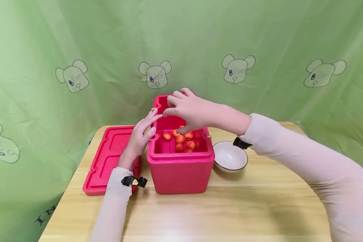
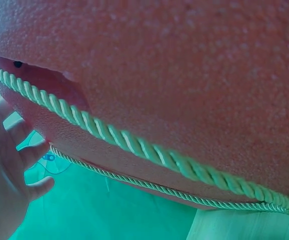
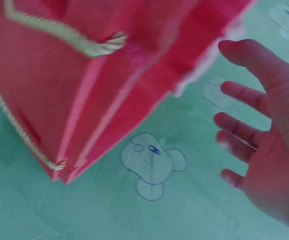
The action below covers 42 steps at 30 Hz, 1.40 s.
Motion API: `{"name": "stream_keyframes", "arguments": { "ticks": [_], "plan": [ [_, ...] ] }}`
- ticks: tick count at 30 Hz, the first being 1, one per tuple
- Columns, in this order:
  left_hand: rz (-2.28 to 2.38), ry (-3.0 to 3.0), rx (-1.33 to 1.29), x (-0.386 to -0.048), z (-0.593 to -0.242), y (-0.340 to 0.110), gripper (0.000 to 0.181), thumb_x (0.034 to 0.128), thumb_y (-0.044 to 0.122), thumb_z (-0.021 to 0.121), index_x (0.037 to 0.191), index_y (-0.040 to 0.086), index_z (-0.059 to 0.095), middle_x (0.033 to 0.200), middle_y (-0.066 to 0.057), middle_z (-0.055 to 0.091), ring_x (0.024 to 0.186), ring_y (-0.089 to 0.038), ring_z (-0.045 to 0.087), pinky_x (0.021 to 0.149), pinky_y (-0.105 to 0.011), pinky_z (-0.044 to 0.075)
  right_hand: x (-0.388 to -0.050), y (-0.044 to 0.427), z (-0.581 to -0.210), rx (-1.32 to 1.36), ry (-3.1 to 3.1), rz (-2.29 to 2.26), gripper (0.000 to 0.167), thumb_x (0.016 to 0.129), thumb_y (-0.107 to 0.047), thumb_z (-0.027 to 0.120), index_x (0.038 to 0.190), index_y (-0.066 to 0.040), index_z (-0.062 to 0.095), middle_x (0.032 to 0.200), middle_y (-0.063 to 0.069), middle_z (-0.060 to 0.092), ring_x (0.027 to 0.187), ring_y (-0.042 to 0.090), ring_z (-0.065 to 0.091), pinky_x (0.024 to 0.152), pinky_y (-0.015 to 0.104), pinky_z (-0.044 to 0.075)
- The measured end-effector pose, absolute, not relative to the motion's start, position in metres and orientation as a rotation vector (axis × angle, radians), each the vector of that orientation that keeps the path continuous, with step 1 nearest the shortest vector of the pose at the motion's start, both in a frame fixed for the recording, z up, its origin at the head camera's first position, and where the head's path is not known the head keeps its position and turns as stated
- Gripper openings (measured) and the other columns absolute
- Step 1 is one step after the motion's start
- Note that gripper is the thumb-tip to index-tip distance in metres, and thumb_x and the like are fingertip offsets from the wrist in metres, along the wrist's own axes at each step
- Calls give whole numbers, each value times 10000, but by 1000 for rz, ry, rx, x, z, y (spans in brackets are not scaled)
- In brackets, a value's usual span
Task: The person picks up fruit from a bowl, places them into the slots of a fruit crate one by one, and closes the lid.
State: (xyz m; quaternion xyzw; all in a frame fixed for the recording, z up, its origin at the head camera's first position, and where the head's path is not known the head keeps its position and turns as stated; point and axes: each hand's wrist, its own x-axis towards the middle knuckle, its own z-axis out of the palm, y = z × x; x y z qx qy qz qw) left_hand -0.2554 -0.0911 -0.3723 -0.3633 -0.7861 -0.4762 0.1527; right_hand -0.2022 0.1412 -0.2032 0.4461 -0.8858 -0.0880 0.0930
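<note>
A red foam box [image 1: 179, 174] stands uncovered on the table, with several small orange-red fruits [image 1: 179, 138] at its bottom. My left hand [image 1: 139, 137] rests against the box's left rim, fingers extended. Over the box's opening hovers my right hand [image 1: 192, 109], its fingers spread and bent a little, with nothing between them. The right wrist view shows that hand [image 3: 269, 130] apart from the box wall [image 3: 39, 75]. A twisted cord [image 2: 129, 142] runs along the box's side in the left wrist view, near the left hand [image 2: 9, 165].
Left of the box lies its red lid [image 1: 104, 168], partly behind the left forearm. A white bowl [image 1: 230, 156] with a dark rim sits right of the box, below the right wrist. A green printed curtain [image 1: 196, 40] hangs behind the wooden table [image 1: 245, 208].
</note>
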Motion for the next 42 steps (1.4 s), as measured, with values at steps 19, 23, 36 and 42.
{"name": "stream_keyframes", "arguments": {
  "ticks": [19,23,36,42],
  "plan": [
    [-1098,-2475,-943,-234,-319,-138,557,1001,388,582,1540,334,453,1681,72,294,1581,-254,224,1201,-681,211,-162,130,-196,1200,-2581,491,731,908,-325,746,1541,-120,441,1502,109,495,1392,264,456,1162,466,395],
    [-1105,-2449,-897,-228,-314,-166,552,1001,340,596,1536,345,456,1666,58,334,1577,-251,238,1208,-672,214,-157,114,-212,1113,-2537,635,835,919,-351,733,1607,-138,311,1584,92,401,1456,229,394,1184,414,393],
    [-1256,-2580,-569,-208,-353,-264,736,982,249,644,1618,314,279,1644,-107,371,1521,-390,313,1161,-719,246,-141,9,-282,1171,-2312,987,1004,905,-398,727,1650,-142,107,1712,72,165,1573,189,197,1193,478,376],
    [-1066,-2769,-447,-209,-377,-291,849,954,380,672,1639,338,172,1664,-129,323,1513,-442,305,1114,-756,268,-141,-37,-329,1185,-2431,1066,1020,927,-419,689,1654,-182,14,1731,35,70,1596,176,106,1229,490,313]
  ]
}}
